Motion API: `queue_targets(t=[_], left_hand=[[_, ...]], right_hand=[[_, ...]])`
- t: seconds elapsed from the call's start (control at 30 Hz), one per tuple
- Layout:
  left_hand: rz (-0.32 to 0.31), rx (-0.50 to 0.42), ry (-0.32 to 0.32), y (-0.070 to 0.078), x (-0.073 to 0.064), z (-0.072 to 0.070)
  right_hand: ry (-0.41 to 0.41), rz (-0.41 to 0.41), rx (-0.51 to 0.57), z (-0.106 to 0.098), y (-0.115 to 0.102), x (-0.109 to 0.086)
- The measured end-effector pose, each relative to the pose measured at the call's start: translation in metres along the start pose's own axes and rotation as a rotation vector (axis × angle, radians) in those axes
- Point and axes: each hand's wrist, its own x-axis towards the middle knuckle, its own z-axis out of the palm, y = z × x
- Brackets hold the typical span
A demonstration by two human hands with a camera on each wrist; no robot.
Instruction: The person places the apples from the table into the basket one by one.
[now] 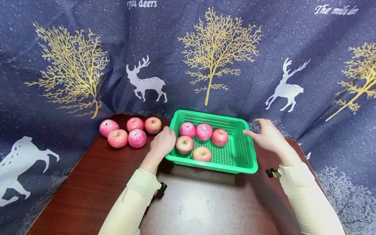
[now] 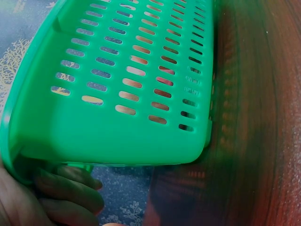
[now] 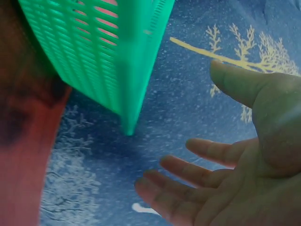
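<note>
The left arm (image 1: pixel 126 205) is stretched up from the bottom edge, and the left hand (image 1: pixel 164 142) is held just left of centre, its fingers curled. The right arm (image 1: pixel 308 199) is extended from the lower right; the right hand (image 1: pixel 269 137) is held right of centre, thumb parted from loosely extended fingers.

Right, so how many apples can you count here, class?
10 apples: five on the table, left of the basket, and five inside the basket, three in a back row and two nearer the front. None looks hidden.
</note>
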Motion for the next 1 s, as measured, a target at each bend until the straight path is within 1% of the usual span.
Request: queue_targets(t=[0.1,0.3,0.43,0.57,0.73,0.87,1.0], left_hand=[[-0.001,0.003,-0.002,0.000,0.000,0.000],[-0.007,0.008,-0.004,0.001,0.001,0.000],[-0.006,0.010,-0.003,0.001,0.001,0.001],[-0.004,0.006,0.005,0.002,0.000,0.001],[-0.008,0.006,0.001,0.003,-0.001,-0.001],[-0.011,0.006,-0.005,0.003,-0.002,-0.001],[-0.016,0.006,0.004,0.003,-0.002,0.001]], right_hand=[[-0.011,0.035,0.045,0.008,0.008,-0.004],[-0.004,0.145,0.166,0.029,0.018,-0.011],[0.003,0.182,0.233,0.041,0.020,-0.016],[0.030,0.198,0.267,0.053,0.022,-0.020],[0.047,0.213,0.275,0.061,0.024,-0.020],[0.068,0.204,0.276,0.066,0.026,-0.020],[0.075,0.189,0.285,0.069,0.030,-0.021]])
